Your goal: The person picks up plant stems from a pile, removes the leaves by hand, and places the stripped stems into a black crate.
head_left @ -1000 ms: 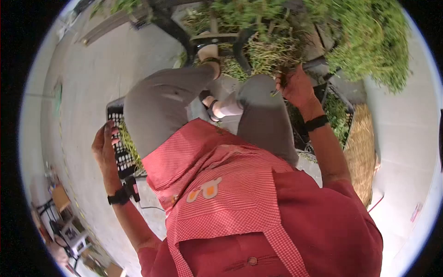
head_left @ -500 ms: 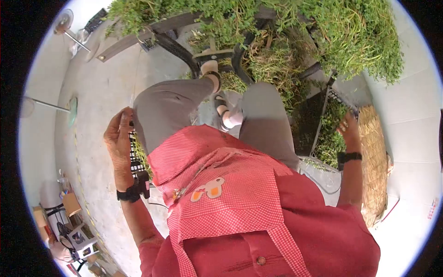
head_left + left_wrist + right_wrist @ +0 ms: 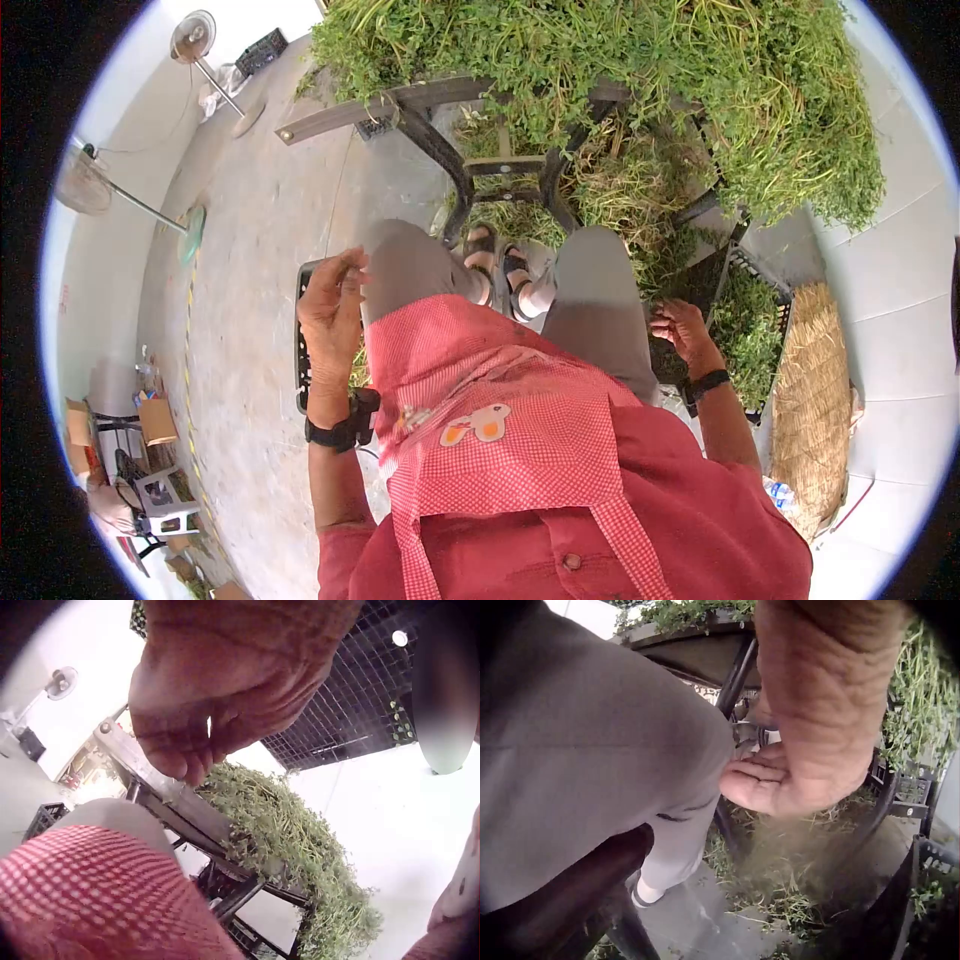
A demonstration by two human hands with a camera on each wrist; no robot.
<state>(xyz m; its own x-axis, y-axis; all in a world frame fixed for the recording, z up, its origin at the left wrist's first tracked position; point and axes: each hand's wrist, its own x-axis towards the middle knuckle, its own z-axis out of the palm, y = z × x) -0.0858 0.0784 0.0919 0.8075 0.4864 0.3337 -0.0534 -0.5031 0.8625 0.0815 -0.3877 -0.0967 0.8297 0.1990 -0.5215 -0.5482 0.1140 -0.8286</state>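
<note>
So here's the heap of greens (image 3: 600, 60), up on the desk (image 3: 330, 120), ahead of both hands and past the knees. Its long axis runs crosswise, left to right along the desk's near edge, and at the right end it spills over that edge and hangs down. That's the relation that counts: the greens lie forward of the fingers, and the hanging end comes closest on the right.

Left hand (image 3: 332, 310): over by the left knee (image 3: 395, 265), above the black crate (image 3: 302, 360). Fingers are loosely bent, the thumb near them, and I see nothing in them. From the wrist, the heap shows beyond the fingertips, well apart from them.

Right hand (image 3: 685, 328): beside the right thigh (image 3: 600, 300), fingers gently curled in a narrow, relaxed shape, nothing seen in them either, though the tips are partly hidden. Its fingers turn in toward the thigh, across the line to the heap rather than along it. Just to its outer side are more greens, lying in the right crate (image 3: 782, 335).

So I judge the right hand nearer, both to the hanging end and to those crated greens; the left has the longer reach to the heap, forward and inward.
</note>
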